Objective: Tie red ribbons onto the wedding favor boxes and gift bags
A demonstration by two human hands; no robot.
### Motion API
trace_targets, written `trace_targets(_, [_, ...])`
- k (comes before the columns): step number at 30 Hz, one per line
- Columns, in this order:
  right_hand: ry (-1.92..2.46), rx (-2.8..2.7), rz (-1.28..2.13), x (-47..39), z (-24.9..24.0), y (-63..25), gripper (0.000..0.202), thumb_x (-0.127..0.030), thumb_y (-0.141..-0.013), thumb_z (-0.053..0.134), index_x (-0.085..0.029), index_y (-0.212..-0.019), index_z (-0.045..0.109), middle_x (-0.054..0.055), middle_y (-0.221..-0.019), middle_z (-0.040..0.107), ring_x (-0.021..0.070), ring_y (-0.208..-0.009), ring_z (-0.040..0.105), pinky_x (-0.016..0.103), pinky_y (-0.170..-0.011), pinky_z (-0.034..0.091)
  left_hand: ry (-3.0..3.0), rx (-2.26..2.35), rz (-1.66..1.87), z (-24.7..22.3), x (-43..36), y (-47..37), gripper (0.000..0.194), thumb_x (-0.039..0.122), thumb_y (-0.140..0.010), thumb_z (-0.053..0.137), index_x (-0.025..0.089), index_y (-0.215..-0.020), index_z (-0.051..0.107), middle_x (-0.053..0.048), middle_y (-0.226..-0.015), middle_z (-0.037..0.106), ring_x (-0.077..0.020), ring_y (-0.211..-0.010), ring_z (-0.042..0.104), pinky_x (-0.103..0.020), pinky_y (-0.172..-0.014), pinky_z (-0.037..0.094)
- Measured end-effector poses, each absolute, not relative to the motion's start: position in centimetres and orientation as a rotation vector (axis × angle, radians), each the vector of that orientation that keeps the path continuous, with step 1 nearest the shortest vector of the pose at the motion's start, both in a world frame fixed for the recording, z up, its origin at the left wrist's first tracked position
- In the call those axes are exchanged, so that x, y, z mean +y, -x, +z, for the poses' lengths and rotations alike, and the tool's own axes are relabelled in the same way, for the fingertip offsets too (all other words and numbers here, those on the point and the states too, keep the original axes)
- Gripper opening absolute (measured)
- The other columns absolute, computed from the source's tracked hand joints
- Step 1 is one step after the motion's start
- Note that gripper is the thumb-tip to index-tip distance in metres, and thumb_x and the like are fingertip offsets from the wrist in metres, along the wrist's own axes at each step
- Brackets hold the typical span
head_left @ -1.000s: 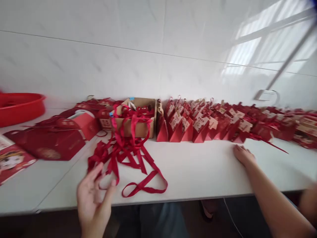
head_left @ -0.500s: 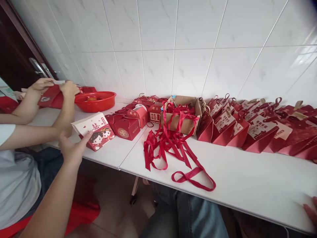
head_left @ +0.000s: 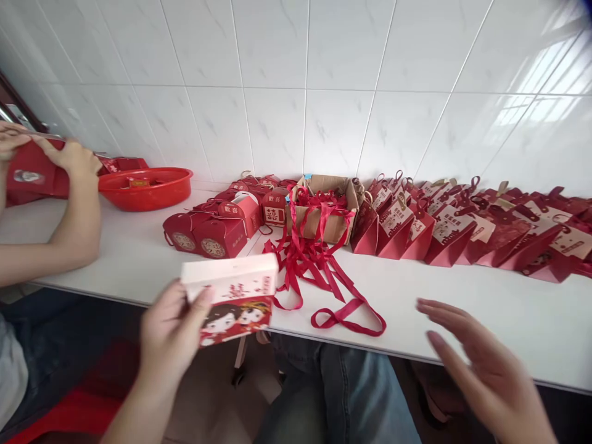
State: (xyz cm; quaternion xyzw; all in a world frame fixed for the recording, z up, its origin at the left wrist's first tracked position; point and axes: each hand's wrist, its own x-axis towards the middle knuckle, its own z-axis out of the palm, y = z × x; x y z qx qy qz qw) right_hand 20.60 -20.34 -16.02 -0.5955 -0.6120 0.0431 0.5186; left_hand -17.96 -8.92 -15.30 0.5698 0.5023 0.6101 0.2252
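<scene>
My left hand (head_left: 173, 327) grips a small red-and-white gift box (head_left: 238, 311) by its left end, thumb on the front. Two cartoon figures and red characters are printed on the box, which is held up over the table's front edge, slightly blurred. My right hand (head_left: 481, 364) hangs over the front edge at the right, fingers stretched out, holding nothing. Between the hands, a loop of red ribbon (head_left: 354, 314) lies on the white table (head_left: 407, 308). More red ribbons (head_left: 319, 253) spill from an open cardboard box (head_left: 351, 206) behind it.
Rows of red gift bags (head_left: 448, 231) with ribbon handles stand at the right along the tiled wall. Red boxes (head_left: 222, 234) are grouped left of the cardboard box, beside a red plastic basin (head_left: 148, 194). At far left, another person's hands (head_left: 69, 157) hold a red box.
My left hand has closed on the gift box and lifted it off the table, rightward and toward me. My right hand has come in from the right edge. The view has shifted right.
</scene>
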Motion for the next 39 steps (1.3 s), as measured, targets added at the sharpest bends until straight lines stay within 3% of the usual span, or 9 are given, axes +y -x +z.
trace_targets(4, [1.035,-1.659,0.089,-16.9,-13.5,-13.9,0.047,-0.021,-0.085,0.064,-0.027,-0.130,0.056,0.012,-0.135,0.055,0.0289,-0.127,0.052,0.047,-0.101,0.049,-1.612,1.024,1.506,-15.6,-10.5,9.2,0.023,0.039,-0.088,0.062,0.019,-0.100,0.066,-0.005,-0.099,0.073,-0.0214,-0.088,0.069,-0.029,-0.077,0.055])
trace_targets(10, [0.908,-1.657,-0.040,-13.2,-13.2,-12.2,0.023,-0.010,-0.088,0.060,-0.024,-0.106,0.063,0.006,-0.101,0.069,0.0223,-0.103,0.060,0.040,-0.088,0.052,-1.655,0.847,1.460,-16.8,-10.3,5.2,0.020,0.031,-0.094,0.053,0.022,-0.110,0.062,-0.008,-0.107,0.065,-0.0225,-0.104,0.063,-0.032,-0.093,0.049])
trace_targets(15, [1.016,-1.767,0.113,-13.3,-13.0,-13.1,0.009,-0.015,-0.091,0.057,-0.022,-0.096,0.058,0.004,-0.088,0.066,0.0189,-0.085,0.057,0.034,-0.075,0.046,-1.737,0.686,1.528,-17.3,-10.1,5.3,0.012,0.022,-0.095,0.050,0.023,-0.106,0.056,-0.007,-0.116,0.058,-0.0198,-0.112,0.059,-0.029,-0.092,0.050])
trace_targets(19, [1.020,-1.810,0.217,-13.4,-12.3,-13.6,0.008,-0.017,-0.093,0.056,-0.021,-0.087,0.059,0.001,-0.079,0.064,0.0158,-0.076,0.056,0.032,-0.073,0.041,-1.638,0.600,1.581,-18.1,-10.3,5.3,0.034,0.016,-0.094,0.051,0.030,-0.124,0.044,-0.006,-0.127,0.058,-0.0171,-0.111,0.062,-0.030,-0.092,0.051])
trace_targets(22, [0.935,-1.941,0.406,-12.8,-11.1,-14.3,0.010,-0.029,-0.090,0.062,-0.021,-0.085,0.064,0.001,-0.076,0.066,0.0151,-0.072,0.058,0.032,-0.076,0.042,-1.760,0.611,1.528,-18.5,-10.7,6.2,0.021,0.015,-0.095,0.050,0.026,-0.110,0.060,-0.005,-0.122,0.063,-0.0176,-0.114,0.060,-0.028,-0.096,0.048])
trace_targets(25, [0.861,-2.046,0.547,-10.1,-9.7,-14.9,0.030,-0.047,-0.092,0.055,-0.019,-0.089,0.067,0.005,-0.086,0.070,0.0169,-0.080,0.064,0.031,-0.078,0.048,-1.738,0.625,1.524,-18.4,-11.7,7.4,0.014,0.019,-0.093,0.053,0.025,-0.098,0.066,-0.004,-0.113,0.068,-0.0190,-0.112,0.060,-0.027,-0.095,0.048])
trace_targets(29, [1.449,-1.792,-0.087,-2.8,-9.2,-14.8,0.031,-0.037,-0.096,0.047,-0.017,-0.112,0.065,0.012,-0.122,0.063,0.0252,-0.120,0.053,0.041,-0.101,0.040,-1.563,0.819,1.323,-17.0,-13.5,8.1,0.016,0.033,-0.087,0.063,0.020,-0.082,0.069,-0.008,-0.107,0.070,-0.0235,-0.103,0.064,-0.025,-0.086,0.049])
trace_targets(32, [1.577,-1.752,-0.195,2.2,-10.1,-14.2,0.055,-0.023,-0.084,0.058,-0.009,-0.137,0.047,0.020,-0.144,0.045,0.0344,-0.139,0.029,0.054,-0.112,0.023,-1.305,0.909,1.049,-15.7,-14.2,8.1,0.028,0.043,-0.083,0.065,0.019,-0.097,0.071,-0.009,-0.098,0.072,-0.0224,-0.085,0.068,-0.026,-0.073,0.051])
trace_targets(39, [1.696,-1.839,-0.264,2.4,-13.4,-12.8,0.045,-0.021,-0.086,0.050,-0.007,-0.128,0.054,0.019,-0.124,0.059,0.0322,-0.123,0.045,0.049,-0.113,0.019,-1.063,0.814,0.894,-14.3,-8.9,8.9,0.065,0.038,-0.078,0.071,0.016,-0.135,0.054,-0.012,-0.103,0.073,-0.0278,-0.091,0.069,-0.032,-0.078,0.054])
